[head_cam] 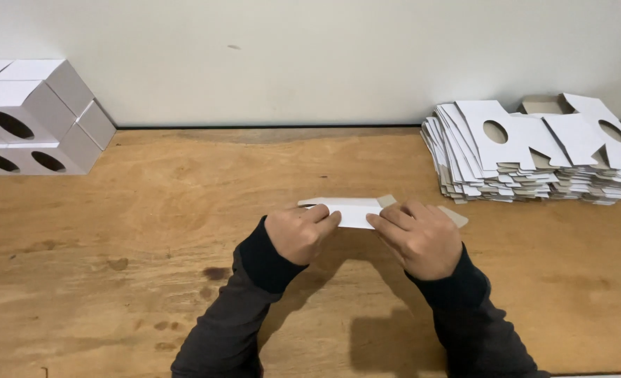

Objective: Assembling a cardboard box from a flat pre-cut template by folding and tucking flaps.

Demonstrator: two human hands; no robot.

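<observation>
now both hands low over table (149, 231), knuckles up, dark sleeves. left hand (300, 232) curled, fingers pinching left end of flat card blank (349, 210); right hand (419, 238) pressing, gripping its right end. blank lies mid-table. folded boxes (30, 119) with oval holes stacked far left; stack of blanks (534, 154) far right, well apart, nothing between.

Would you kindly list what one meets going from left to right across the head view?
Assembled white boxes → left hand → flat white carton piece → right hand → stacks of flat carton blanks, all on the wooden table.
</observation>
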